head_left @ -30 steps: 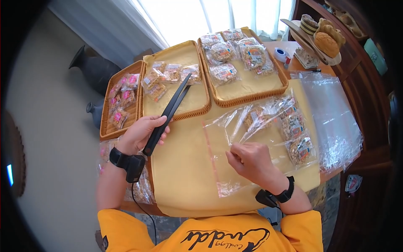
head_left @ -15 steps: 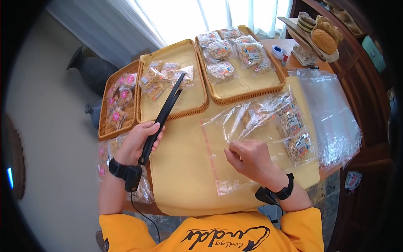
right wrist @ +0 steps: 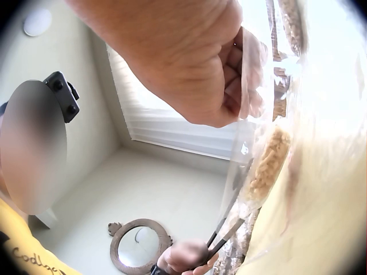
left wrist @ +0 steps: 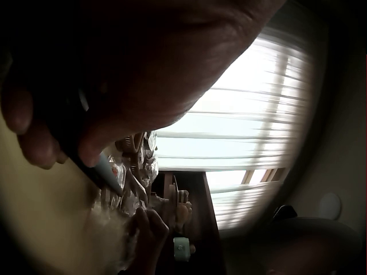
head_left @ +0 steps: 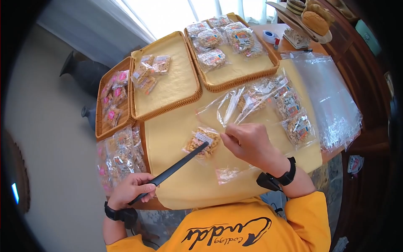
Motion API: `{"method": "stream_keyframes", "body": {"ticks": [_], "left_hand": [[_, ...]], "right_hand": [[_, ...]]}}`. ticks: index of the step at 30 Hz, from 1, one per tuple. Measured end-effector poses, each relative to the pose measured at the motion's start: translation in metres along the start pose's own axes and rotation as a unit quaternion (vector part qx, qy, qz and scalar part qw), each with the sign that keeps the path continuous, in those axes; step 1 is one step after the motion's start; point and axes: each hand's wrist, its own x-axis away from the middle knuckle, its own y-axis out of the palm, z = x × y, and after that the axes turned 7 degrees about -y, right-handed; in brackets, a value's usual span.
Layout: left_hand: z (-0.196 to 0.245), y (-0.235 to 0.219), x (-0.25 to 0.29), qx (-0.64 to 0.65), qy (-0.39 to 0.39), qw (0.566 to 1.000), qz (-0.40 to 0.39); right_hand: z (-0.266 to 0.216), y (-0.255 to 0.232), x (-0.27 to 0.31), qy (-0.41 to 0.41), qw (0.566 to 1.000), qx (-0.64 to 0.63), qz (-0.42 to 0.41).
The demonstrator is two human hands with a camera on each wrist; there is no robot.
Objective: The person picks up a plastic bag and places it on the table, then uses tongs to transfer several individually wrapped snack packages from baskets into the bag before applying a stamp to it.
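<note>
In the head view, my left hand [head_left: 134, 189] grips a pair of black tongs [head_left: 172, 169], the fingers and thumb wrapped round them. Their tips are at a snack packet [head_left: 205, 141] with a white label, over the yellow cloth [head_left: 172, 134] and just beside my right hand [head_left: 252, 145]. That hand has its fingers curled in at a large clear bag [head_left: 218, 111]; more packets [head_left: 289, 104] lie inside the bag at its far side. Beyond my hands, the left basket [head_left: 121, 126] holds pink-labelled packets, the middle basket [head_left: 180, 86] a small cluster and the right basket [head_left: 239, 74] a larger group. Flat clear bags [head_left: 329, 101] lie to the right.

In the left wrist view, my left hand is dark and close, its fingertips and thumb closed round the tongs. My right hand shows small beyond the tips, near some blurred packets, with a bright window [left wrist: 241, 109] behind. I cannot make out the snack packet here.

In the right wrist view, my right hand pinches the clear bag, its curled fingers seen through the film. The snack packet is below that hand, at the ends of the tongs, and my left hand holds them lower down, near a round mirror [right wrist: 137, 246] on the wall.
</note>
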Motion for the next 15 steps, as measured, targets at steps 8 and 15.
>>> {"method": "stream_keyframes", "body": {"ticks": [8, 15], "left_hand": [[0.046, 0.026, -0.051, -0.217, 0.054, 0.974, -0.023], [0.083, 0.038, -0.102, -0.243, 0.081, 0.962, -0.100]], "right_hand": [[0.005, 0.007, 0.003, -0.016, 1.000, 0.006, 0.010], [0.005, 0.008, 0.005, -0.018, 1.000, 0.019, 0.005]]}}
